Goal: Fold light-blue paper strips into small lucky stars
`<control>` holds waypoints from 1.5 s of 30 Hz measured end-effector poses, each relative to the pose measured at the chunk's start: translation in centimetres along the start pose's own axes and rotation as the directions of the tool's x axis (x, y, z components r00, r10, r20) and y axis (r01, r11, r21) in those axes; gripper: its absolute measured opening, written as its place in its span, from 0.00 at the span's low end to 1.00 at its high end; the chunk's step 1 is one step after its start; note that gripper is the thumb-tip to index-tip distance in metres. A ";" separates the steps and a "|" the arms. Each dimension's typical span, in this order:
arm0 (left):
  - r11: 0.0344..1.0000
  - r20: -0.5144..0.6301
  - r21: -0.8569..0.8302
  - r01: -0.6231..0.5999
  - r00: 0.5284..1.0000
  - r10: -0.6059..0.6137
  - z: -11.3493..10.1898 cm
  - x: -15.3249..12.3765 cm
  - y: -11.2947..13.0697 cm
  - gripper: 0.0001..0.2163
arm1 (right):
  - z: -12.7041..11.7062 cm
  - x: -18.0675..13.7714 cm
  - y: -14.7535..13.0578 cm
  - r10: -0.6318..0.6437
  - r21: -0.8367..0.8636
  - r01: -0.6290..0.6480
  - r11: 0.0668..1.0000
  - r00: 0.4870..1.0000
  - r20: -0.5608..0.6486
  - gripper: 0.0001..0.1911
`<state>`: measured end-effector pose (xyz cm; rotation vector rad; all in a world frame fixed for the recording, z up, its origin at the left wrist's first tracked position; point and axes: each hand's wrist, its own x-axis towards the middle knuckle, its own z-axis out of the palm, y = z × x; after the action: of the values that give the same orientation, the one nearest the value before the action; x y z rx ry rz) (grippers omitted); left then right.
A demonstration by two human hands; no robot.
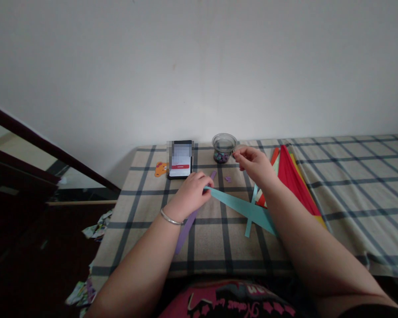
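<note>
Checked cloth (pixel 208 249): L hand (pixel 195 190) pinches teal strip (pixel 234 201); R hand (pixel 254 162) curled nr tub (pixel 223 150), hold unclear.

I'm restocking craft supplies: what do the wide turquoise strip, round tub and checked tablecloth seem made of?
The wide turquoise strip: probably matte paper, being flat, thin and straight-edged, without shine. The round tub: likely clear, glossy plastic, since the small pieces inside show through; glass is possible. The checked tablecloth: apparently dull woven fabric, given its soft wrinkles at the right.
</note>
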<state>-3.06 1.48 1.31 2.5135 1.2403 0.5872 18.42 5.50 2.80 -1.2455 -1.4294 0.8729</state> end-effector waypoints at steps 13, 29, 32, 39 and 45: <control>0.998 0.028 -0.069 0.017 0.999 -0.015 0.0 0.1 -0.5 0.11 | 1.6 -4.8 -1.2 0.027 -0.521 0.262 0.812 0.875 0.483 0.09; 0.646 -0.073 -0.746 0.162 0.944 -0.321 1.3 0.7 -0.2 0.11 | 1.4 -4.5 -1.3 0.024 -0.495 0.253 0.831 0.873 0.487 0.11; 0.421 -0.037 -0.892 0.163 0.903 -0.428 2.0 0.9 -0.1 0.14 | 1.1 -4.3 -1.1 0.045 -0.446 0.187 0.875 0.888 0.459 0.11; 0.168 0.077 -0.969 0.182 0.865 -0.495 2.1 0.9 0.5 0.17 | 0.8 -3.9 -0.5 0.065 -0.388 0.124 0.913 0.896 0.438 0.12; 0.112 0.098 -0.977 0.183 0.846 -0.524 2.3 1.0 0.6 0.18 | 0.6 -3.7 -0.4 0.049 -0.374 0.121 0.920 0.909 0.415 0.12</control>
<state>-1.07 1.80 -0.21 0.9602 0.9543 1.1473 17.61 1.85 2.21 -1.3700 -2.0463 0.8884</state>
